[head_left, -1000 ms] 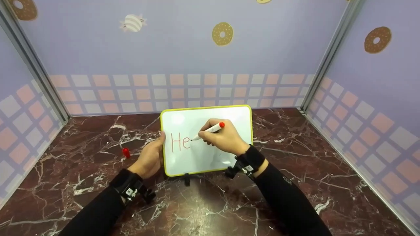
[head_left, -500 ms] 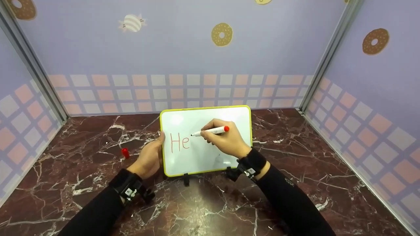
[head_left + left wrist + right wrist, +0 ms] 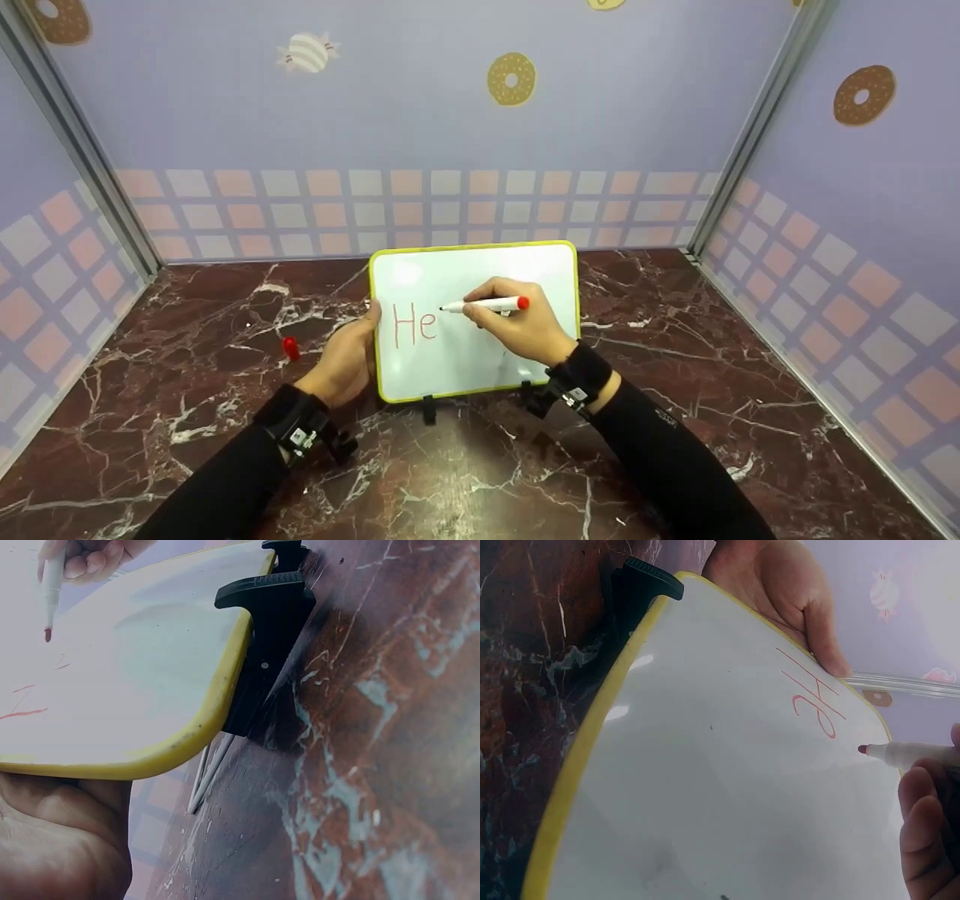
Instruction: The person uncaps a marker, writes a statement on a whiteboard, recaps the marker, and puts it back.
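Note:
A whiteboard with a yellow rim leans back on a black stand. Red letters "He" are written on its left half. My left hand holds the board's left edge, thumb at the rim and fingers behind, mostly hidden. Between thumb and fingers, my right hand pinches a white marker with a red end. Its red tip points left, just right of the "e"; whether it touches the board I cannot tell. The red marker cap is on the table, left of my left hand.
The dark red marbled table extends around the board. A patterned back wall rises behind it, with side panels at left and right. Small dark specks mark the board.
The marker tip has risen from beside the lower "e" to its upper right, and the marker has swung nearly level. My left hand stays on the board's edge.

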`<state>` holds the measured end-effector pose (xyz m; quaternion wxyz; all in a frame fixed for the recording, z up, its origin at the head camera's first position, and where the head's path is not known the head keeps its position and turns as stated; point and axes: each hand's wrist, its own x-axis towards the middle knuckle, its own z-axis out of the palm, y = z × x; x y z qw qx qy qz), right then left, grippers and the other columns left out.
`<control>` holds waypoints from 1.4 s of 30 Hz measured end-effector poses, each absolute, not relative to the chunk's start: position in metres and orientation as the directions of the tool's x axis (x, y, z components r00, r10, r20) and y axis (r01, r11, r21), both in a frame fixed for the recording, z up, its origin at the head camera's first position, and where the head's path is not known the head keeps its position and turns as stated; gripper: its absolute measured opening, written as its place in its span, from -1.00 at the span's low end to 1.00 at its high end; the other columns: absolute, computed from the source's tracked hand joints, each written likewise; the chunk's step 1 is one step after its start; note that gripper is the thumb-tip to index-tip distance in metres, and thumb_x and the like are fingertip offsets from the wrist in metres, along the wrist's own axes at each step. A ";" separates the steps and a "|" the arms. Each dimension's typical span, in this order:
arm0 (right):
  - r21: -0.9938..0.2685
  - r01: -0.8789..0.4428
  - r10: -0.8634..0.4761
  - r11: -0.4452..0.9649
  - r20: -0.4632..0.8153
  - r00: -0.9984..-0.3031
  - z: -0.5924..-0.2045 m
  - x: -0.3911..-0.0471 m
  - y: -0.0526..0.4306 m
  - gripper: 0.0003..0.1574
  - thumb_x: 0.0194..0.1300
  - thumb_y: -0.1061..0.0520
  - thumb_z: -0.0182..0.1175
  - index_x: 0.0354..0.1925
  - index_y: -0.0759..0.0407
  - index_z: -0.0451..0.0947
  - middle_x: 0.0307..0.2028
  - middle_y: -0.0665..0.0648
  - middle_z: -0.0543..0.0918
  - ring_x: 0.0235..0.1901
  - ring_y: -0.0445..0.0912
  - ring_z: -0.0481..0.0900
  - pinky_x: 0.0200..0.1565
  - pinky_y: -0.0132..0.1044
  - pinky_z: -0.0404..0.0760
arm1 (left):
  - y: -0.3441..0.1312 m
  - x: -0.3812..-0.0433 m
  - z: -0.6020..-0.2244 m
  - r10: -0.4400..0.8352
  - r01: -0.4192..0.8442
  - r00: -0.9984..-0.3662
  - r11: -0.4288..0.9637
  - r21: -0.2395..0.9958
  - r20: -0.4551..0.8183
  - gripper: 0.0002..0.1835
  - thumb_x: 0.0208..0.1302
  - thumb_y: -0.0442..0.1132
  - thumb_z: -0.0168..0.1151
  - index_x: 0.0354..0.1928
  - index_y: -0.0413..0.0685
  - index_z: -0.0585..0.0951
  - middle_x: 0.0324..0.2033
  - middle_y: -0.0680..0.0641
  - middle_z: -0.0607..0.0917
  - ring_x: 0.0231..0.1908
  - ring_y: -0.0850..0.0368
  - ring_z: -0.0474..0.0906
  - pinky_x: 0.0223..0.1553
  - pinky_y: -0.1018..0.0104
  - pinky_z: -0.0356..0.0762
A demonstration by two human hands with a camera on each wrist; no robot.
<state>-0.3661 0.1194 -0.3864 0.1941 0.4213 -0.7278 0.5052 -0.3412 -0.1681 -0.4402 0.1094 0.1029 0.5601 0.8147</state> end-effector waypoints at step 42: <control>-0.557 -0.809 -0.435 0.188 0.691 -0.577 -0.390 -0.368 0.119 -0.94 0.44 0.25 0.49 -0.17 0.26 0.84 -0.36 0.10 0.83 -0.49 -0.15 0.68 -0.42 -0.37 0.60 | -0.166 -0.341 -0.439 0.272 -0.077 -0.962 -0.357 0.931 0.025 -0.24 0.81 0.25 -0.20 0.51 -0.31 0.48 0.12 -0.21 0.81 0.10 -0.11 0.78 0.15 -0.03 0.77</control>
